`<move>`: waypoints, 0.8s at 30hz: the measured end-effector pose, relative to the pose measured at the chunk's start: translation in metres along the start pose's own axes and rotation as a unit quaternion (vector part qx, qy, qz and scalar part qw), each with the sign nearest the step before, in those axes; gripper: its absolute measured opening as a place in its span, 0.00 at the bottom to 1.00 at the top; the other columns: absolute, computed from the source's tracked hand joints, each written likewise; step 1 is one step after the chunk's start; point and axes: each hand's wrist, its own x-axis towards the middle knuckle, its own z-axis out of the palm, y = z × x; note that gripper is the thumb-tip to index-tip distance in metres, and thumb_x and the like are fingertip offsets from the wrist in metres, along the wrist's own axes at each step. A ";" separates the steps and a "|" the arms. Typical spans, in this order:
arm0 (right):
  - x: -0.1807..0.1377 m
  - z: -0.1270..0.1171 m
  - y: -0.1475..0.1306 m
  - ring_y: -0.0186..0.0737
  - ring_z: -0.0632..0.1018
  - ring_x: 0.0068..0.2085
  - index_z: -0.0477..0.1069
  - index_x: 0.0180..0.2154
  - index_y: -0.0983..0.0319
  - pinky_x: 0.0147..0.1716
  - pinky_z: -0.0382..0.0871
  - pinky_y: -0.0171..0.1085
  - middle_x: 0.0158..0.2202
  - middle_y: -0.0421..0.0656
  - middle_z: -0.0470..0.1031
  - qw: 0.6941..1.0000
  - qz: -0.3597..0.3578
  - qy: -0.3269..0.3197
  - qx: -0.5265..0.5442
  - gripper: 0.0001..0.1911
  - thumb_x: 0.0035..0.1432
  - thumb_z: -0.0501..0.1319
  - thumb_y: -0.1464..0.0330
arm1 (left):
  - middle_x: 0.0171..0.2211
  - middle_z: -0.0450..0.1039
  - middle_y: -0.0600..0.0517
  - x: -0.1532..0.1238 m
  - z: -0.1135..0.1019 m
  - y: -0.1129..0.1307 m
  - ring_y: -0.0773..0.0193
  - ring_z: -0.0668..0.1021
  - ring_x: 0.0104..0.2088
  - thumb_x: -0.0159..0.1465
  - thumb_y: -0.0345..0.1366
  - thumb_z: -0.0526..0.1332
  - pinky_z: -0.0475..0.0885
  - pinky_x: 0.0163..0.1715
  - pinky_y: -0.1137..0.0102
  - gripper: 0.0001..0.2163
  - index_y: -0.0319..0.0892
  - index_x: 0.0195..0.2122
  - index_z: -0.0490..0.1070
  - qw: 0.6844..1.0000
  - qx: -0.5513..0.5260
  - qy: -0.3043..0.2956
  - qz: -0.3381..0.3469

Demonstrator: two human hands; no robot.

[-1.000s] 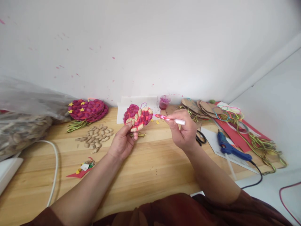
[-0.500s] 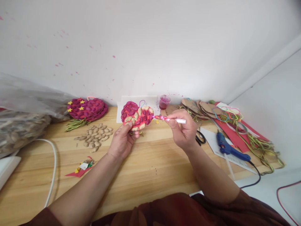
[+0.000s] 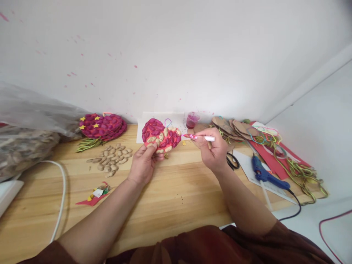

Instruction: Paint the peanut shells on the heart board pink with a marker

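My left hand grips a heart-shaped peanut ornament by its lower edge, thumb on the front. Some of its peanuts are magenta and others plain tan, on a red backing, with a small purple loop at the top. My right hand pinches a white-handled paintbrush, its bristles stained pink. The brush tip points left, at or just beside the ornament's right edge; I cannot tell whether they touch. Behind them stands a clear plastic cup of magenta paint.
Loose peanuts and foil scraps lie left, near finished magenta ornaments and a bag of peanuts. Cardboard shapes, black-handled scissors, a blue glue gun and green cord lie right.
The ornament has tilted slightly in my left hand. My right hand has shifted a little left, brush still held. The whole view has moved slightly.
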 end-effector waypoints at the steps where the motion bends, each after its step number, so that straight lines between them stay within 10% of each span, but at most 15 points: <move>1: 0.000 0.001 0.003 0.42 0.78 0.41 0.74 0.42 0.58 0.42 0.72 0.43 0.38 0.44 0.79 1.000 0.008 0.002 0.001 0.05 0.66 0.62 0.65 | 0.27 0.80 0.51 0.000 -0.001 -0.001 0.67 0.78 0.22 0.51 0.36 0.76 0.76 0.22 0.75 0.13 0.37 0.35 0.77 1.000 0.007 0.004 0.009; 14: 0.061 -0.012 0.051 0.36 0.72 0.30 0.71 0.37 0.59 0.33 0.65 0.36 0.29 0.37 0.73 0.979 0.137 0.092 -0.122 0.16 0.65 0.59 0.54 | 0.28 0.80 0.50 -0.002 0.003 -0.002 0.68 0.77 0.22 0.46 0.42 0.79 0.76 0.23 0.74 0.19 0.37 0.34 0.78 0.999 0.040 0.014 0.030; 24: 0.108 0.028 0.090 0.51 0.77 0.45 0.76 0.34 0.59 0.47 0.69 0.44 0.37 0.48 0.82 0.900 0.267 -0.108 -0.328 0.13 0.62 0.61 0.57 | 0.29 0.80 0.50 0.002 0.000 -0.007 0.69 0.77 0.22 0.47 0.45 0.79 0.76 0.24 0.74 0.22 0.36 0.36 0.78 0.999 0.046 -0.002 0.022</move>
